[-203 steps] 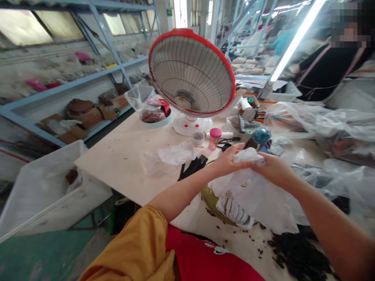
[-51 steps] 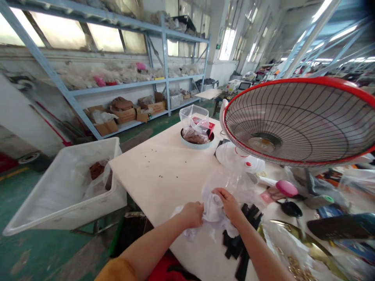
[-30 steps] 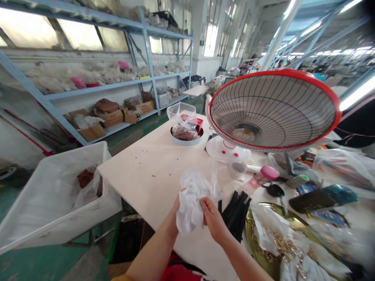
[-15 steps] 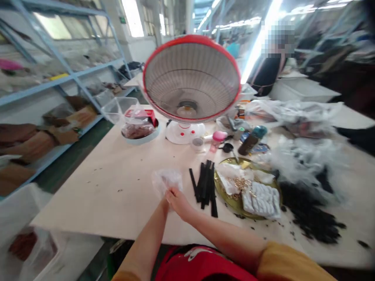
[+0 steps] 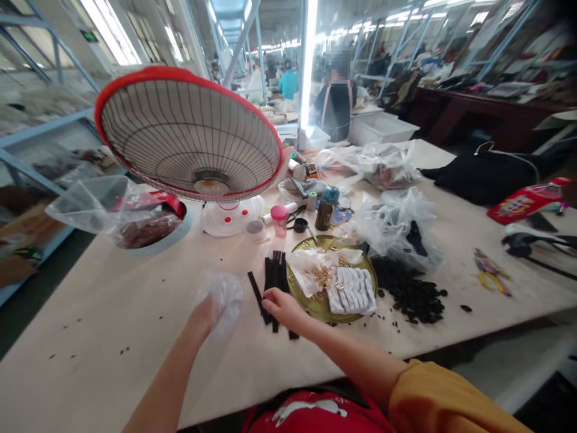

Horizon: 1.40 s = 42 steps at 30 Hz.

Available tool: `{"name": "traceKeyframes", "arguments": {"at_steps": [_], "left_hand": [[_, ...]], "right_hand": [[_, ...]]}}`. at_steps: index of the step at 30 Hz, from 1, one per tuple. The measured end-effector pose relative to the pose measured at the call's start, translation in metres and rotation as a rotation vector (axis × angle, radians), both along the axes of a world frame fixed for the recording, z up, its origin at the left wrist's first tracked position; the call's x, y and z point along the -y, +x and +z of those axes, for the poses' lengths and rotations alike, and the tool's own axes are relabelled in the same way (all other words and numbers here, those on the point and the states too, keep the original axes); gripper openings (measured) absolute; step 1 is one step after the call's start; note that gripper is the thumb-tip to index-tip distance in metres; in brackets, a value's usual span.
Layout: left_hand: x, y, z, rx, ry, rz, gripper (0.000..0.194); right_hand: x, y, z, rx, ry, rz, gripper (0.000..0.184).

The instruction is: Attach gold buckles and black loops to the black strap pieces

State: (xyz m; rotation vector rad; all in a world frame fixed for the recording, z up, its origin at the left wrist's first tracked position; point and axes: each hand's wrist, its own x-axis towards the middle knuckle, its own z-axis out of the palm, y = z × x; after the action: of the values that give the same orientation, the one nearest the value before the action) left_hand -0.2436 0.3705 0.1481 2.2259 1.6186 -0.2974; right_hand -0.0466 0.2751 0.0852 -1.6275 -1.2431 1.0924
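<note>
My left hand (image 5: 204, 316) is closed on a crumpled clear plastic bag (image 5: 226, 296) just above the table. To its right, my right hand (image 5: 283, 308) reaches over a bunch of flat black strips (image 5: 276, 272). Its fingers are pressed together, with the tips at the leftmost strip; whether they pinch one is hidden. Close by on the right is a round gold tray (image 5: 311, 308) bearing small gold-coloured metal pieces (image 5: 322, 278) and a wrapped white bundle (image 5: 351, 291).
A red-rimmed dish heater (image 5: 193, 132) stands at the back left beside a blue-rimmed container (image 5: 180, 237). Bottles, including a dark bottle (image 5: 325, 211), are behind the tray. Black pieces (image 5: 415, 296), plastic bags, pliers (image 5: 490, 276) and a red package (image 5: 525, 201) lie rightward. A person sits beyond.
My hands have separated: the left keeps the plastic bag, while the right has moved rightward onto the black strips. The camera view has turned right.
</note>
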Motion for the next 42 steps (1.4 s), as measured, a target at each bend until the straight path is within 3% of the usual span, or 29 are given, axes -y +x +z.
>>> {"name": "traceKeyframes", "arguments": {"at_steps": [2,4,5,7,8,10,13,16,18,21,23,29,34,38,42], "left_hand": [[0.01,0.003,0.028,-0.077,-0.027,-0.01,0.024],[0.027,0.02,0.054,-0.154,0.048,0.028,0.03],[0.036,0.037,0.064,-0.152,0.133,0.044,0.031],[0.049,0.086,0.07,0.032,0.273,-0.05,0.029],[0.052,0.116,0.065,0.144,0.25,-0.139,0.029],[0.047,0.181,0.041,0.26,0.153,-0.305,0.03],[0.024,0.265,-0.013,0.2,0.058,-0.25,0.059],[0.006,0.319,-0.059,0.162,0.02,-0.232,0.076],[0.003,0.341,-0.076,0.159,0.005,-0.249,0.065],[0.003,0.357,-0.087,0.178,0.008,-0.284,0.028],[0.002,0.359,-0.086,0.211,0.02,-0.312,0.016],[-0.007,0.345,-0.064,0.364,0.09,-0.378,0.016],[0.0,0.34,-0.045,0.487,0.163,-0.363,0.018],[0.007,0.341,-0.035,0.551,0.208,-0.335,0.02],[0.011,0.344,-0.026,0.588,0.237,-0.312,0.018]], "right_hand": [[0.006,0.069,-0.012,0.143,-0.025,-0.119,0.022],[0.013,0.14,-0.022,0.28,-0.066,-0.226,0.026],[0.016,0.172,-0.025,0.346,-0.084,-0.268,0.029],[0.018,0.228,-0.031,0.463,-0.117,-0.309,0.035],[0.016,0.25,-0.035,0.51,-0.13,-0.306,0.038],[0.008,0.281,-0.044,0.58,-0.161,-0.271,0.043],[-0.005,0.303,-0.063,0.653,-0.217,-0.202,0.047],[-0.011,0.313,-0.079,0.712,-0.272,-0.163,0.047],[-0.011,0.318,-0.085,0.746,-0.307,-0.154,0.04],[-0.012,0.327,-0.081,0.778,-0.331,-0.138,0.025],[-0.015,0.331,-0.072,0.785,-0.304,-0.109,0.021],[-0.03,0.334,-0.024,0.78,-0.103,0.01,0.018],[-0.039,0.326,0.016,0.772,0.035,0.095,0.015],[-0.042,0.322,0.036,0.76,0.114,0.122,0.015],[-0.039,0.321,0.045,0.736,0.153,0.121,0.015]]}}
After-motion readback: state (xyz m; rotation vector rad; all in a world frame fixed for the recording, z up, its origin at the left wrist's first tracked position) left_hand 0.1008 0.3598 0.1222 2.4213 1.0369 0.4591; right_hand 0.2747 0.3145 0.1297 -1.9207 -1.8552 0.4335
